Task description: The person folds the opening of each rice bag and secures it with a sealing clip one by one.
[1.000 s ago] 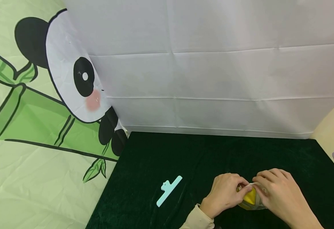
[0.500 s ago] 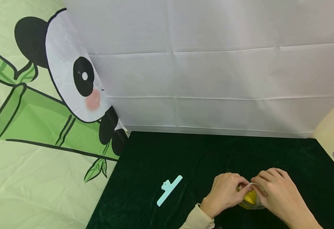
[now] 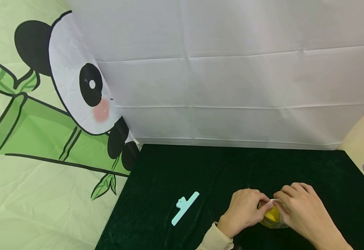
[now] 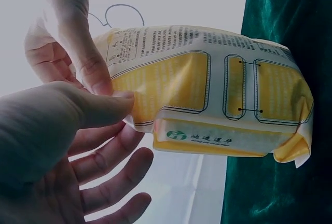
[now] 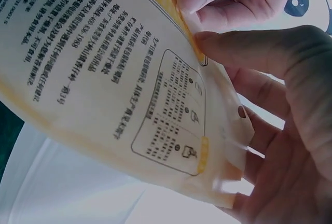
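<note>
A: Where's the yellow pouch (image 3: 272,217) sitting?

B: Lower right of the head frame, on the dark green cloth (image 3: 231,170). You're pinching its top edge between both hands: left hand (image 3: 244,211) thumb and fingers clamped on it, right hand (image 3: 303,210) likewise.

A: Anything nearby?

B: Light blue clip (image 3: 185,207) lying left, well apart.

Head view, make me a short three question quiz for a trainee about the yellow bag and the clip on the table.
1. True or false: both hands hold the yellow bag.
2. Which side of the left hand does the light blue clip lie on? A) the person's left B) the person's right
3. Fill in: the clip lies on the dark ___ cloth.

Key
1. True: the left hand and the right hand pinch its top edge.
2. A; no hand touches it.
3. green
</note>
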Action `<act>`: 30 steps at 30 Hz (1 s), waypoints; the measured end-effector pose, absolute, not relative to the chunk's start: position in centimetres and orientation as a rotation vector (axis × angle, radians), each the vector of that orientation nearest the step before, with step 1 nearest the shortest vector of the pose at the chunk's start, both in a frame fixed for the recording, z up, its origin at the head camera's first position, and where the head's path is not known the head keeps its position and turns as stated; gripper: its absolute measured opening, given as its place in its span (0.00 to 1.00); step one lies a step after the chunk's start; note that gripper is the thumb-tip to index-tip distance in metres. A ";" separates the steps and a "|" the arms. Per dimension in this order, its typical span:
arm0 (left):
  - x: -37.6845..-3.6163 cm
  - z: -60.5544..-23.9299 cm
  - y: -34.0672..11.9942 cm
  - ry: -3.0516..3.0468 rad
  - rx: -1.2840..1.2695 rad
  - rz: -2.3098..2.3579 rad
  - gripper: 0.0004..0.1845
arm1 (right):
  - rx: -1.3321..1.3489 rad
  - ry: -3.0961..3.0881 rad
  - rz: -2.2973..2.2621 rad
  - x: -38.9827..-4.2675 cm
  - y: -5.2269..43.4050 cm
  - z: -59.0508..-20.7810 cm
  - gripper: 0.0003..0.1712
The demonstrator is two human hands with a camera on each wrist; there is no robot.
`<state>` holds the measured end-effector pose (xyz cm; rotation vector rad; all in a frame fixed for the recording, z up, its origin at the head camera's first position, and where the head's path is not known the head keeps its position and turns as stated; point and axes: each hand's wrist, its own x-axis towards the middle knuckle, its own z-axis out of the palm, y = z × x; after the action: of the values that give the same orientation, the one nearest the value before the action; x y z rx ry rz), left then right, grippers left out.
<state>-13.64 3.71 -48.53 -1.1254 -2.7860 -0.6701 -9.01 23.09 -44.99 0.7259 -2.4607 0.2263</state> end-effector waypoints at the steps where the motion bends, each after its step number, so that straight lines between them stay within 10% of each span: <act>1: -13.7 -48.6 3.8 -2.782 -1.122 -0.666 0.15 | 0.727 -2.469 0.228 -9.1 23.1 -45.0 0.31; 4: -13.9 -48.7 4.1 -2.778 -1.105 -0.649 0.13 | 0.721 -2.501 0.222 -9.4 23.2 -44.9 0.08; 30: -15.3 -48.5 4.4 -2.882 -1.083 -0.628 0.13 | 0.744 -2.536 0.220 -11.0 24.1 -44.9 0.14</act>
<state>-15.28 4.42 -48.54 -1.0833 -2.8822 -0.6277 -11.05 24.10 -44.86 0.7440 -2.5355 0.2200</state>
